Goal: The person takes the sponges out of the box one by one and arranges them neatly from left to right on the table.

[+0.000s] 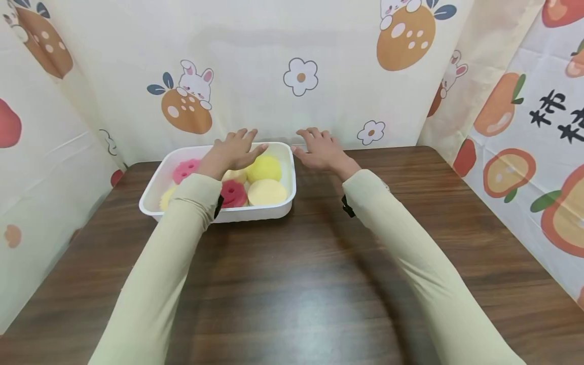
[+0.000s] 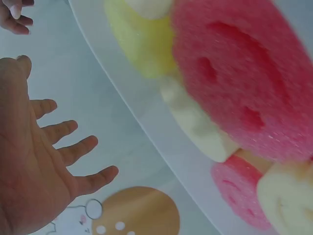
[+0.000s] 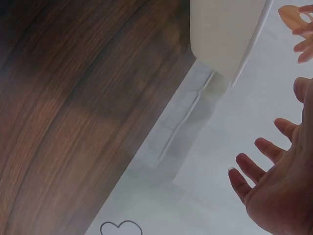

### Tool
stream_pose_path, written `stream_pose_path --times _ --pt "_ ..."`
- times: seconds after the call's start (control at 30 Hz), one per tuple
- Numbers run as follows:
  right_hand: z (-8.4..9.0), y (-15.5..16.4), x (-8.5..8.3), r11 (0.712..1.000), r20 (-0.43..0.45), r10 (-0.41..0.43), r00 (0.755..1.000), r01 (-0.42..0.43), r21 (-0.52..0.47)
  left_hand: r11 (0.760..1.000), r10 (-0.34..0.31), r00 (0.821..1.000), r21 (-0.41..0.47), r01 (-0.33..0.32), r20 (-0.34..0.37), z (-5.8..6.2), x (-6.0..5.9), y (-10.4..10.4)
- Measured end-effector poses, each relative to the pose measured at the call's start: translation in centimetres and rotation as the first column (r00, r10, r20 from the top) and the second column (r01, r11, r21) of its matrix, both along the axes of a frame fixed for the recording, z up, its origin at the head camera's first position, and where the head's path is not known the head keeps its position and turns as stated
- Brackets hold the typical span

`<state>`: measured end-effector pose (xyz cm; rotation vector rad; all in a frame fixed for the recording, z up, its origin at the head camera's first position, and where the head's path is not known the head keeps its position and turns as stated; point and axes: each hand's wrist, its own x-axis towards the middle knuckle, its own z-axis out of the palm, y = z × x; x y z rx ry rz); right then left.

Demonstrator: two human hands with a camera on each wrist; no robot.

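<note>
A white plastic tub (image 1: pixel 219 216) stands at the back of the table, left of centre. Inside it lie several round sponges: a pink smiley-faced sponge (image 2: pixel 234 73), a red sponge (image 1: pixel 233 194), a yellow sponge (image 1: pixel 264 170) and a cream sponge (image 1: pixel 267 192). Over the tub, my left hand (image 1: pixel 231 152) is held out with fingers spread, holding nothing; in its wrist view the palm shows beside the tub's rim. My right hand (image 1: pixel 321 150) hovers just right of the tub's right end, fingers extended and palm bare.
The dark wooden table (image 1: pixel 274 284) stretches forward and to the right of the tub. A patterned cloth (image 1: pixel 255 61) with rabbits and flowers hangs along the back edge, and another printed cloth (image 1: pixel 524 167) hangs on the right. Both wrists wear a dark strap (image 1: pixel 348 207).
</note>
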<state>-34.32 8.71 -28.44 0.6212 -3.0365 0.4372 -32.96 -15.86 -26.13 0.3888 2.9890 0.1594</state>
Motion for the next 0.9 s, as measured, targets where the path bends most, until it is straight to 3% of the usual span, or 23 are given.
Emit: stream_pose_path --times 0.3,0.9 --pt "-0.2 -1.2 -0.1 1.000 0.014 0.004 1.000 -0.004 0.029 0.999 0.029 1.000 0.012 -0.029 0.005 -0.7 0.2 -1.7" --pt "-1.1 -2.8 -0.2 0.999 0.052 0.018 0.998 -0.017 -0.034 0.992 0.118 0.993 0.033 -0.118 0.015 -1.7 1.1 -5.3"
